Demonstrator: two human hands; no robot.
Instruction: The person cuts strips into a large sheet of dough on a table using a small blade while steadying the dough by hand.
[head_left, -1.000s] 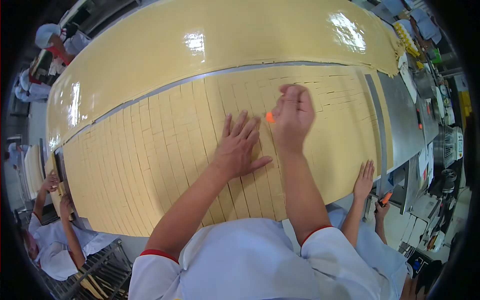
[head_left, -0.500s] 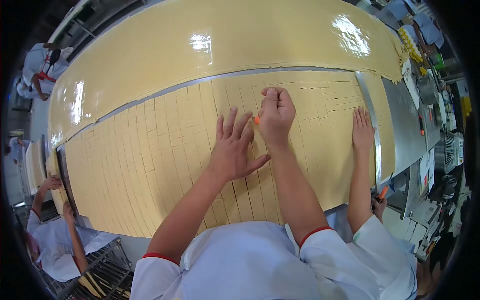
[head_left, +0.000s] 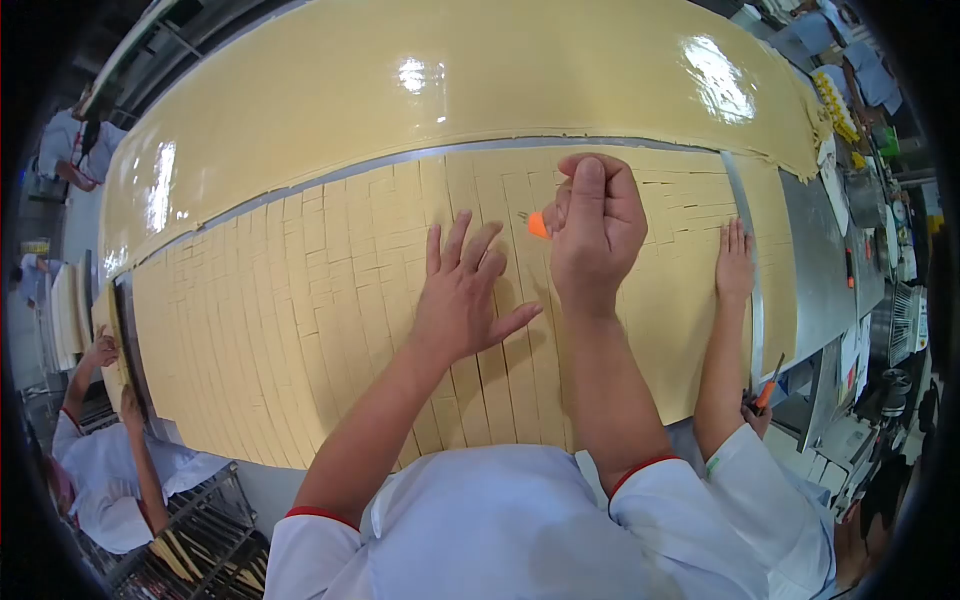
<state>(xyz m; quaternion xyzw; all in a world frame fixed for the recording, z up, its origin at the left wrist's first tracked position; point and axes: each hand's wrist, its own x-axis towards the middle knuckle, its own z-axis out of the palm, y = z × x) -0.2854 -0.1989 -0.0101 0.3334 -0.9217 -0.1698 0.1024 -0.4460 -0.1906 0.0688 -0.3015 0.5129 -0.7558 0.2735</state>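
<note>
A large pale yellow dough sheet lies in front of me, scored into long strips with some short cross cuts. My left hand rests on its middle, palm down, fingers spread and holding nothing. My right hand is a fist around an orange-handled cutter and appears lifted above the sheet. Only a bit of orange handle and a small metal tip poke out to the left of the fist; my fingers cover the rest.
Beyond a metal strip lies a glossy uncut sheet. At right, a co-worker's hand lies flat beside a metal ruler; their other hand holds an orange-handled tool. Another person's hands work at the left end.
My right hand has moved to the right and seemingly up with the cutter, showing more of its orange handle and tip. My left hand has stayed nearly in place.
</note>
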